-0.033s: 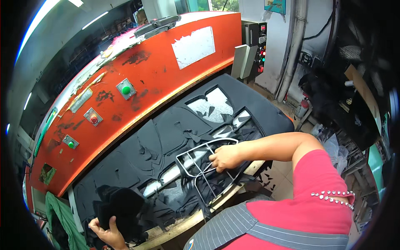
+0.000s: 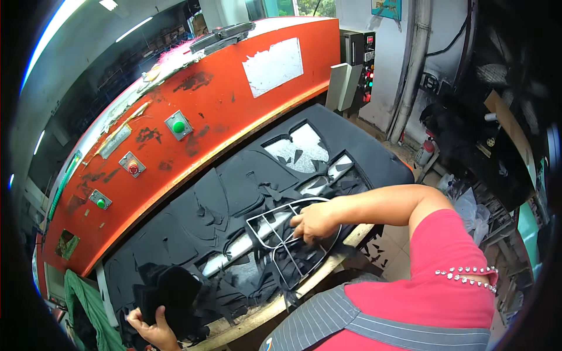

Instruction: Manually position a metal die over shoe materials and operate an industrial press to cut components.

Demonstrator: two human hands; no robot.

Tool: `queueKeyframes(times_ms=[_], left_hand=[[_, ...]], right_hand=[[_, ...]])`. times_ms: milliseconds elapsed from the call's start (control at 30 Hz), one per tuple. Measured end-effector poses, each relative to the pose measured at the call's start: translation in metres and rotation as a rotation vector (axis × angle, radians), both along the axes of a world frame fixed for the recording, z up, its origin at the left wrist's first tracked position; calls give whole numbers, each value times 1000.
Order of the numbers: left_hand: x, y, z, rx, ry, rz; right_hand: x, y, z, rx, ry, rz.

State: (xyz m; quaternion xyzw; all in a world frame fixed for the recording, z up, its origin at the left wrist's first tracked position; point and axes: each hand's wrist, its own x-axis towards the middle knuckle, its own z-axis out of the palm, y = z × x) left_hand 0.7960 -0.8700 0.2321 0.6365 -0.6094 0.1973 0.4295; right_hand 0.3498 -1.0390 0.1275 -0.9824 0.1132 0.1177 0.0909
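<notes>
My right hand (image 2: 317, 222) is closed around a bar of a silver metal cutting die (image 2: 283, 244), an open frame with crossing ribs and a rounded side. The die rests over black sheet scraps near the front edge of the work bed. At the lower left, my left hand (image 2: 153, 329) grips the lower edge of a stack of black cut pieces (image 2: 168, 289), thumb on the near side. Some of its fingers are hidden behind the stack. A black foam-like sheet (image 2: 193, 234) covers the bed, with cut outlines and openings showing a pale surface (image 2: 300, 149).
An orange press beam (image 2: 216, 93) spans the bed's far side, carrying green buttons (image 2: 178, 127) and a red button (image 2: 133, 168). A control box (image 2: 357, 70) stands at the back right. Green cloth (image 2: 88, 310) hangs at the left. Scraps (image 2: 374, 253) litter the floor on the right.
The cutting die has shifted very slightly left with my right hand. The black stack in my left hand has tilted a little.
</notes>
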Motion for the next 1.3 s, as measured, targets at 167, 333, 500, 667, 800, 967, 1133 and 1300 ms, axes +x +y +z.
queueKeyframes(times_ms=[167, 333, 500, 667, 800, 967, 1133, 1300], left_hand=[[9, 18, -14, -58, -62, 26], [-11, 31, 2, 69, 222, -19], [-22, 15, 20, 214, 257, -53], [-62, -42, 36, 272, 534, -378], [-92, -106, 23, 341, 575, -645], [-156, -245, -13, 671, 1113, -928], [-206, -343, -54, 728, 1087, -1138], [-232, -359, -54, 705, 912, -1136]], right_hand=[[33, -84, 25, 272, -434, -481], [62, -207, -33, -41, -384, -1146], [55, -272, -43, 151, -51, -1460], [23, -301, -28, 494, 233, -1389], [49, -280, -2, 619, 93, -1474], [13, -268, 12, 379, -230, -1247], [-9, -241, -3, 453, -1082, -839], [-30, -205, -6, 454, -1289, -550]])
